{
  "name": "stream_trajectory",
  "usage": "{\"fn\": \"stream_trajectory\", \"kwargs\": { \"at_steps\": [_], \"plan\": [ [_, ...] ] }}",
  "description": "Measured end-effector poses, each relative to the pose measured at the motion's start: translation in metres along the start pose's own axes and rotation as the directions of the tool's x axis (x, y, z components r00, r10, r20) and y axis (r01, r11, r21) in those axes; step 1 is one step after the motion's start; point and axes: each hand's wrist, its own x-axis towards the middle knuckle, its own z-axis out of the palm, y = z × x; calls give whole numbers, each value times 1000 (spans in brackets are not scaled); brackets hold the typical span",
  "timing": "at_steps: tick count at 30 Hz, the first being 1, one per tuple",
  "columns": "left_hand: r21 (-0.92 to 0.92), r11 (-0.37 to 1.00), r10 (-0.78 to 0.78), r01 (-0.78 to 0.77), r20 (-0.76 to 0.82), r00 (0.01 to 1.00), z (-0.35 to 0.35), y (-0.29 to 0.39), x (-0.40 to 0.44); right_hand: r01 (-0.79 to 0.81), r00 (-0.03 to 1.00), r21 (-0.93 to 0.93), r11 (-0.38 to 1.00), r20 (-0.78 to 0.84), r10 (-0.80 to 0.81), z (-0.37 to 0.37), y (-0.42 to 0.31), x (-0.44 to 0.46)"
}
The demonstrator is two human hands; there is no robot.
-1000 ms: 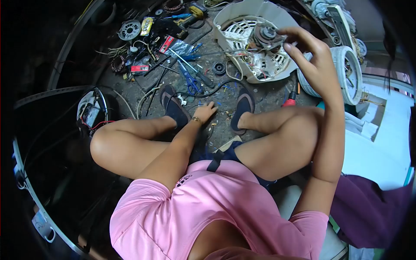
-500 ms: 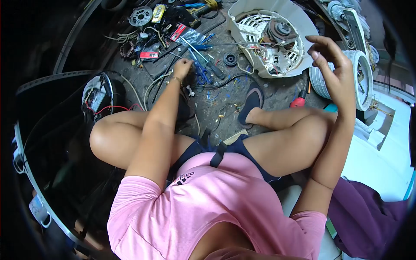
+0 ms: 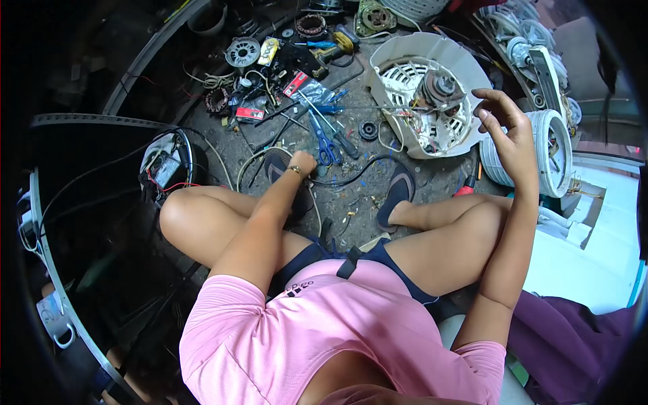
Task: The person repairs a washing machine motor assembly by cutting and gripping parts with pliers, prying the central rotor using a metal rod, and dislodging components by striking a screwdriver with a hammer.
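My left hand (image 3: 303,162), with a bracelet at the wrist, is closed low over the floor beside my dark slipper (image 3: 277,164). Whether anything is inside its fingers is hidden. Just beyond it lie blue-handled scissors (image 3: 327,150) and a screwdriver (image 3: 346,144) with a dark handle. My right hand (image 3: 507,128) is raised with curved fingers and thumb apart, holding nothing. It hovers by the right edge of a white plastic housing (image 3: 387,72), which has a motor (image 3: 440,90) in its middle. A long screwdriver with a blue handle (image 3: 329,109) points toward that motor.
A small black wheel-like part (image 3: 368,131) and a black cable (image 3: 368,164) lie on the floor. Farther off are loose parts, packets and a yellow-black power tool (image 3: 335,48). A white slatted drum (image 3: 533,152) stands right. An open round unit (image 3: 160,169) with wires sits left.
My left hand has drawn back toward my body, away from the tools beyond the scissors. The view has tilted forward, showing more of the far floor. My right hand stays raised by the housing.
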Motion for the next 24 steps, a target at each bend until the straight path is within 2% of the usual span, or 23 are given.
{"fn": "stream_trajectory", "kwargs": {
  "at_steps": [3,5,7,8,9,10,11,13,14,15,17,18,19,20,21,23,24],
  "plan": [
    [-67,987,144,-145,-16,989,-12,-1,-8,-51,999,32,998,5,51,1,0,4],
    [-138,986,75,-98,-159,984,-19,-9,-13,-10,1000,35,999,3,10,6,1,8],
    [-172,984,-76,46,-173,982,-24,-33,-10,-11,1000,2,1000,27,11,9,-1,11],
    [-258,948,-226,184,-144,963,-26,-49,-9,-14,999,-14,1000,41,15,11,-3,11],
    [-350,885,-342,308,-39,939,-50,-65,-24,4,999,-15,1000,49,-4,12,-6,10],
    [-388,813,-467,434,10,884,-38,-85,-22,25,998,-18,1000,52,-24,13,-9,10],
    [-369,785,-507,498,81,858,-43,-103,-33,45,997,-20,999,56,-44,14,-12,10],
    [-384,646,-626,660,229,746,-10,-144,-46,46,996,-51,998,72,-43,15,-12,8],
    [-285,676,-585,680,354,730,-22,-152,-68,61,995,-61,996,79,-56,16,-11,8],
    [-268,672,-584,690,382,716,-11,-166,-78,75,994,-71,995,87,-69,17,-10,7],
    [-583,472,-623,662,311,718,28,-200,-70,64,993,-62,996,104,-58,16,-10,6],
    [-851,107,-515,515,395,761,77,-231,-43,57,992,-57,997,113,-51,17,-11,6],
    [-819,-526,-393,229,473,788,117,-257,-21,59,992,-42,997,111,-54,17,-11,5],
    [-516,-854,-266,64,539,799,145,-278,-5,61,992,-29,998,109,-57,17,-12,5],
    [-485,-874,-323,-5,575,752,121,-257,-9,64,992,-20,998,106,-62,16,-13,5],
    [-443,-883,-432,-157,633,643,32,-194,-36,33,992,-21,999,123,-30,15,-16,2],
    [-352,-911,-401,-214,637,659,36,-191,-25,17,992,-24,1000,129,-13,13,-17,1]
  ]
}}
